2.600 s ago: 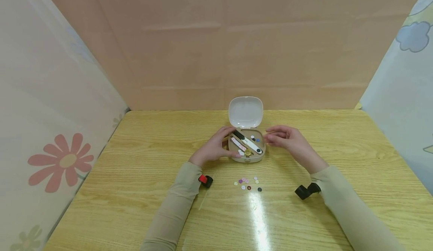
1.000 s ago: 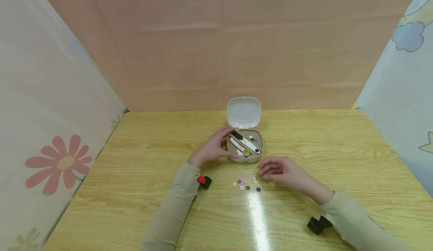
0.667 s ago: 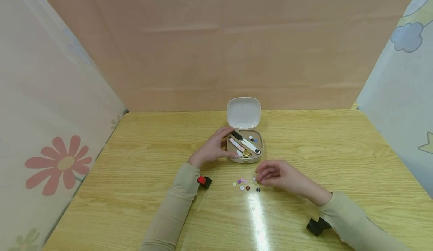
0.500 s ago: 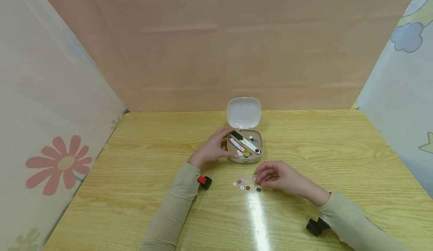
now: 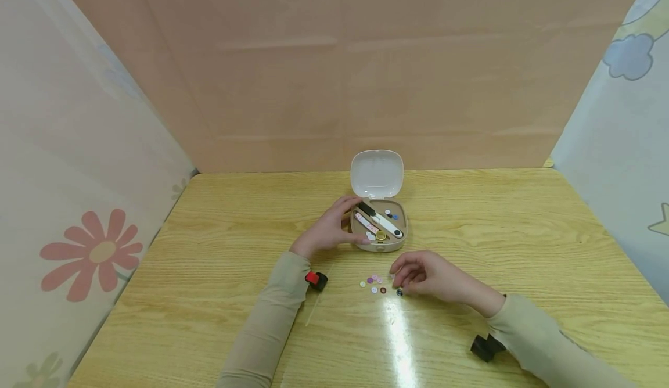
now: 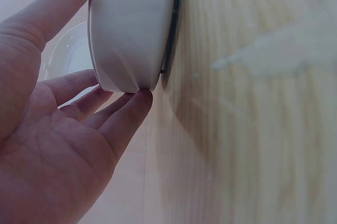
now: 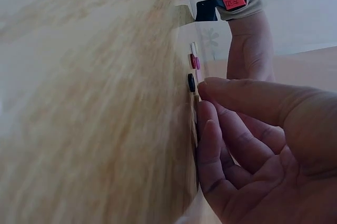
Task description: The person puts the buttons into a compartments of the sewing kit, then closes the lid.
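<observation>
Having left the right side of the sewing case [image 5: 393,248], the right hand [image 5: 436,277] is now reaching down to the right edge of the loose buttons [image 5: 375,278], which are lying on the counter [image 5: 251,214] in front of it. Its fingers are curling inward, with thumb tip and forefinger tip coming close together just beside the black button [image 5: 399,293]; whether that grip is pinching a button (the fingers are covering that edge of the cluster) is staying unclear. This shift is suggesting that the work is centring on picking up single buttons. Meanwhile the left hand [image 5: 328,229] is keeping its place, its grip holding the sewing case between thumb and fingers, while the lid [image 5: 377,174] is standing raised and a blue button [image 5: 395,217] is lying inside, right of the white-handled tool [image 5: 388,224].
</observation>
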Available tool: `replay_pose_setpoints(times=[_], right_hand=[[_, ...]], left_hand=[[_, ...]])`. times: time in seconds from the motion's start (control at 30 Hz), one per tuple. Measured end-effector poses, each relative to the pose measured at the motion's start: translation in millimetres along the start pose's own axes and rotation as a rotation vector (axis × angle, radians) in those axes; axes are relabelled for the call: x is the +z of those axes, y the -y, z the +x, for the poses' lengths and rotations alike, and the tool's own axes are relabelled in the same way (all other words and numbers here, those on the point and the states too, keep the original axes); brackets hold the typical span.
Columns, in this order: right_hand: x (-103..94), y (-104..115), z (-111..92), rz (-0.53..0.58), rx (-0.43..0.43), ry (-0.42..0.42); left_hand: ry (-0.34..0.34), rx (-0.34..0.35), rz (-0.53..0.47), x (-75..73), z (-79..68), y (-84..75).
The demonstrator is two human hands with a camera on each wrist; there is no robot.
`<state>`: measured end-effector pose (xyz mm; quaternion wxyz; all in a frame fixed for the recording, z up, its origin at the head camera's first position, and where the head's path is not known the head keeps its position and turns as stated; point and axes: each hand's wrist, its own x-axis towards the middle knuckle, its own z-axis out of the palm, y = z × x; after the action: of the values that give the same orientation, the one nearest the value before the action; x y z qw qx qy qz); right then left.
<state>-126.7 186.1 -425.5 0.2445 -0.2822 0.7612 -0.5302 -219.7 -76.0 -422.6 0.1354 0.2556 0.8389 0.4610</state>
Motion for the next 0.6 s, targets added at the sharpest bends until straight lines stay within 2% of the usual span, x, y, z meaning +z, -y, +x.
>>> replay_pose_setpoints(times=[0.23,0.6], right_hand=[[2.6,-2.8,2.1,-0.046,-0.007,-0.015],[5.3,-1.9,2.2,-0.086,-0.018,-0.035]], left_hand=[[0.001,-0.016,-0.012,0.1,-0.5,-1.1],[0.002,-0.006,-0.026,0.0,-1.1,-2.3]])
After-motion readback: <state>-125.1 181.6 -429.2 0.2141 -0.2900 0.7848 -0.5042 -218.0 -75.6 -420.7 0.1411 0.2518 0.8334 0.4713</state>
